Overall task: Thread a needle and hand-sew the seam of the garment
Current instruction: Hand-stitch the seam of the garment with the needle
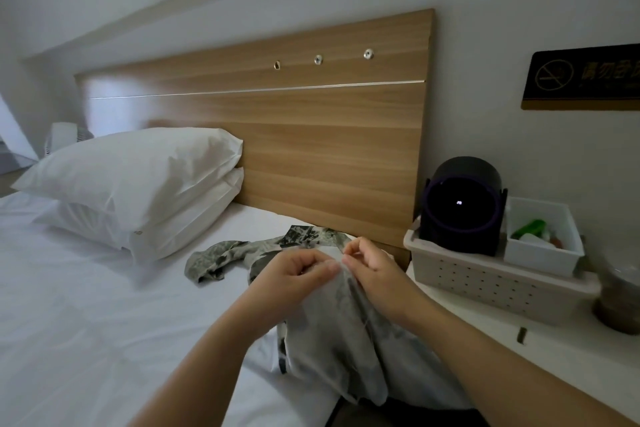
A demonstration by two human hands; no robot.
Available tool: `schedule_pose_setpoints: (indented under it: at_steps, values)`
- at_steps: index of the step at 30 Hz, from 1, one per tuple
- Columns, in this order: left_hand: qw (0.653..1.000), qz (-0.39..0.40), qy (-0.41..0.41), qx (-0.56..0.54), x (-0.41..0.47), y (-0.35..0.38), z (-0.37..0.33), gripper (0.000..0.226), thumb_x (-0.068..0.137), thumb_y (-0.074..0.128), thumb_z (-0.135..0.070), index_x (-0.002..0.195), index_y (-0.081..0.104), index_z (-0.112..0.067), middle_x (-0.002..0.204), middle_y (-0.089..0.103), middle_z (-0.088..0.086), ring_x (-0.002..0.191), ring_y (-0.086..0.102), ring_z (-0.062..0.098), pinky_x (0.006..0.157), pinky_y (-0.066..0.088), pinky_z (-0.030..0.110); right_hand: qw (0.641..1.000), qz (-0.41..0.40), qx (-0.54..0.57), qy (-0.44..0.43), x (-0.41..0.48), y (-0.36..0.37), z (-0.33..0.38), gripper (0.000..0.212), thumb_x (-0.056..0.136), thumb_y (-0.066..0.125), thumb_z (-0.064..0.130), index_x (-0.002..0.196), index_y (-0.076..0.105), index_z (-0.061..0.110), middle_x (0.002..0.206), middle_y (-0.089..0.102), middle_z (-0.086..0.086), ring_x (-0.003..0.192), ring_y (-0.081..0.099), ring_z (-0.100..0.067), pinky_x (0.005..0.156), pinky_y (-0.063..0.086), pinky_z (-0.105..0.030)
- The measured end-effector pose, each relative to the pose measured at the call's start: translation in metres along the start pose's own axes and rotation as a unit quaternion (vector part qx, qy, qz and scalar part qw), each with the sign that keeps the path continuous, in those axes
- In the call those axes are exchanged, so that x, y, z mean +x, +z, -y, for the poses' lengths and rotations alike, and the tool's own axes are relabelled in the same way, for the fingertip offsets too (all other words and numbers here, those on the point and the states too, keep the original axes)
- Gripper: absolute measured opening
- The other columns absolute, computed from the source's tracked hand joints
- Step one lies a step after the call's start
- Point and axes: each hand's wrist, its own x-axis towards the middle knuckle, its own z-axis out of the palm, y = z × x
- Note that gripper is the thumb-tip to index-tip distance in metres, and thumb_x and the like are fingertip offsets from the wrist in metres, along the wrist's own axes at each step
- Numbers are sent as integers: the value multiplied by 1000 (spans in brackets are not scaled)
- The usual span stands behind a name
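Left hand (294, 274) and right hand (373, 270) pinch the garment (334, 334) with curled fingers; blurred sign (585, 80) seemingly begins 请勿.

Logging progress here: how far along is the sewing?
Done: the garment is laid out on the bed. In hand: left hand and right hand pinch one fold of it together. Needle, thread and stitches are too small to see, so the seam may all be left.

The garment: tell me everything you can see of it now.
The garment is thin cloth, pale grey with a darker grey-green print, crumpled on the white bed near the headboard. Its near part drapes toward the person; a strip trails left. The left hand and right hand pinch one raised fold between them. The needle cannot be made out.
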Motion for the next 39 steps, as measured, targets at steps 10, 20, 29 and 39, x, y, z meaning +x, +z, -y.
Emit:
schedule_pose_setpoints:
  at_steps: [10, 20, 29, 39]
  values:
    - [997, -16, -71, -24, 5, 16, 15, 19, 88, 67, -26, 70, 70, -23, 65, 62, -3, 61, 56, 8, 58, 46, 19, 974, -100, -135, -153, 2, -22, -6, 10, 98, 47, 20, 90, 46, 26, 61, 52, 1, 51, 45, -13, 53, 38, -34]
    - [980, -23, -150, -129, 5, 20, 20, 14, 86, 67, -27, 79, 77, -20, 83, 73, 9, 79, 66, 20, 78, 52, 34, 992, -78, -90, -42, -41, -23, 5, 11, 87, 65, 22, 78, 63, 27, 63, 61, 8, 57, 55, 0, 55, 45, -15]
    - [979, -35, -149, -137, 0, 18, 20, 18, 89, 64, -25, 78, 78, -20, 86, 74, 12, 81, 69, 21, 80, 53, 35, 996, -36, -80, 19, -51, -11, 7, 8, 91, 61, 20, 84, 61, 21, 60, 68, 1, 51, 60, -2, 52, 44, -12]
    - [982, -65, -129, -118, -2, 21, 16, 21, 88, 65, -25, 71, 77, -27, 77, 74, 2, 75, 69, 13, 73, 52, 27, 996, -26, -80, 31, -53, -14, 9, 7, 91, 60, 17, 85, 62, 19, 58, 66, 2, 53, 63, -1, 52, 46, -10]
